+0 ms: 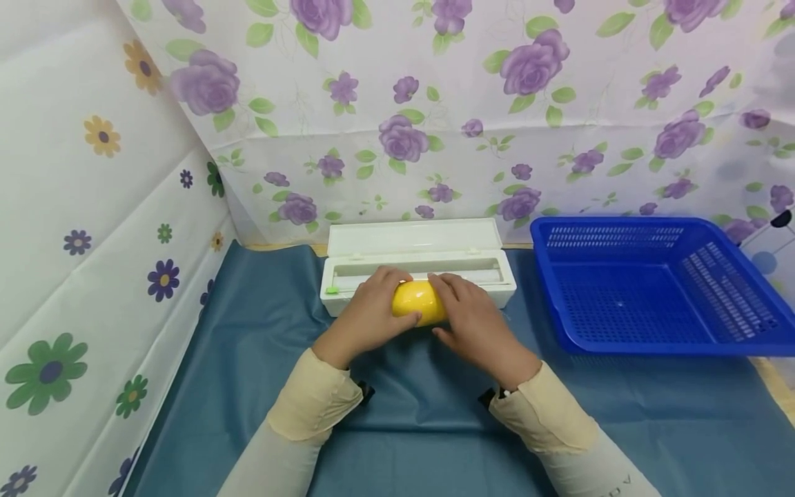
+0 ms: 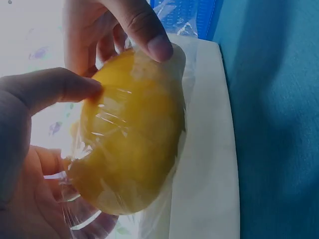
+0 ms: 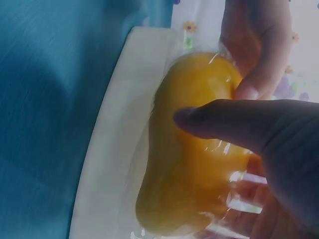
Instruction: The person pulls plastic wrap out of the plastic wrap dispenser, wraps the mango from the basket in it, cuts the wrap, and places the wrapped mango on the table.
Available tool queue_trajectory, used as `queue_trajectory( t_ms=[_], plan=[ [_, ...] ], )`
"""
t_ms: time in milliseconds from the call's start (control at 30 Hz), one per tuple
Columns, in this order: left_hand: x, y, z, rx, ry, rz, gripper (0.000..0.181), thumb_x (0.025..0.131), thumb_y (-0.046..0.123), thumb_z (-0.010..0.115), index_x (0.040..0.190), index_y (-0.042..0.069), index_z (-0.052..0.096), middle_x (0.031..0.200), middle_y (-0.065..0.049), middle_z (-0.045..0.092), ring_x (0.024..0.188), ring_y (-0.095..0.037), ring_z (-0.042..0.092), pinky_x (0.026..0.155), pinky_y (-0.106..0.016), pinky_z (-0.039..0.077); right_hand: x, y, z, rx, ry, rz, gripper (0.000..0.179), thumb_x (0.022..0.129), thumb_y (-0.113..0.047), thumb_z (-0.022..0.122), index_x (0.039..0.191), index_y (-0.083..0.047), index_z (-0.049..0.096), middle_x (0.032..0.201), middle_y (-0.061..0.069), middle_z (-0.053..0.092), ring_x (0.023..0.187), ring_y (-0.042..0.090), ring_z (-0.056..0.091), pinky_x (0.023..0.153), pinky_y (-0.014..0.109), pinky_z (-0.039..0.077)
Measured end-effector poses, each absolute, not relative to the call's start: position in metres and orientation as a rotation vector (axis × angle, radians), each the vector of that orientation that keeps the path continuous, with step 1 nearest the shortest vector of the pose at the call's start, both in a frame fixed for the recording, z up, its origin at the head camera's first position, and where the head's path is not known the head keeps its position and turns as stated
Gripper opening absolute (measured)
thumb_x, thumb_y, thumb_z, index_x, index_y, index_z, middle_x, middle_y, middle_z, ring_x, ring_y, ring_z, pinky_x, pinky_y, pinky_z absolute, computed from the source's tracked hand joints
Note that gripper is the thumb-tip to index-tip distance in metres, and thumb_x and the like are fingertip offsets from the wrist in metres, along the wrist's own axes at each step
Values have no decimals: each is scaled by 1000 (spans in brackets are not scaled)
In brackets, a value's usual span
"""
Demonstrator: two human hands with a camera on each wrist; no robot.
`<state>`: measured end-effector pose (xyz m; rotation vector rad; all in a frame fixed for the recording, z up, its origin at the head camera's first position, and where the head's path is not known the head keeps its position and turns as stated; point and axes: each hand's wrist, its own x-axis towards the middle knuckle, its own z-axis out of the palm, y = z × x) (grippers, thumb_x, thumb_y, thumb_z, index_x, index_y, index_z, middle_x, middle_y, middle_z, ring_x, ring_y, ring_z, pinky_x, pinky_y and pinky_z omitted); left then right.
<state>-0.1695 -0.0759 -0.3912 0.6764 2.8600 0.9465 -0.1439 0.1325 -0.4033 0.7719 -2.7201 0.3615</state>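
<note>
A yellow mango (image 1: 419, 302) in clear cling film (image 2: 107, 117) is held between both hands, in front of a white cling film dispenser (image 1: 335, 304). My left hand (image 1: 366, 317) grips its left end, with the thumb on the near side and the fingers behind. At the other end my right hand (image 1: 478, 324) grips it, its thumb (image 3: 214, 119) pressing the wrapped skin in the right wrist view. Creases and loose folds of film show near the fingers in both wrist views. The dispenser's lid (image 1: 413, 238) stands raised, and a green slider (image 1: 332, 290) sits at its left end.
A blue plastic basket (image 1: 621, 348) stands to the right of the dispenser. Dark teal cloth (image 1: 404, 455) covers the table. Flower-patterned sheets (image 1: 373, 83) hang behind and on the left.
</note>
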Motion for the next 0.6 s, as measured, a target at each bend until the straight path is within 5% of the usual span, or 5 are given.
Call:
queue_trajectory(
  t_ms=[300, 600],
  plan=[
    [-172, -83, -392, 684, 2877, 970, 63, 88, 42, 74, 140, 11, 54, 136, -8, 57, 111, -26, 57, 101, -49, 42, -155, 141, -405, 845, -2688, 473, 76, 80, -25, 88, 141, -3, 48, 129, 16, 59, 112, 35, 61, 101, 50, 51],
    [-173, -89, -392, 629, 2884, 950, 62, 92, 54, 67, 138, 15, 55, 132, -7, 56, 101, -23, 57, 94, -45, 44, -167, 153, -410, 899, -2772, 593, 77, 83, -27, 85, 146, -11, 42, 136, 11, 57, 116, 30, 57, 107, 49, 46]
  ],
)
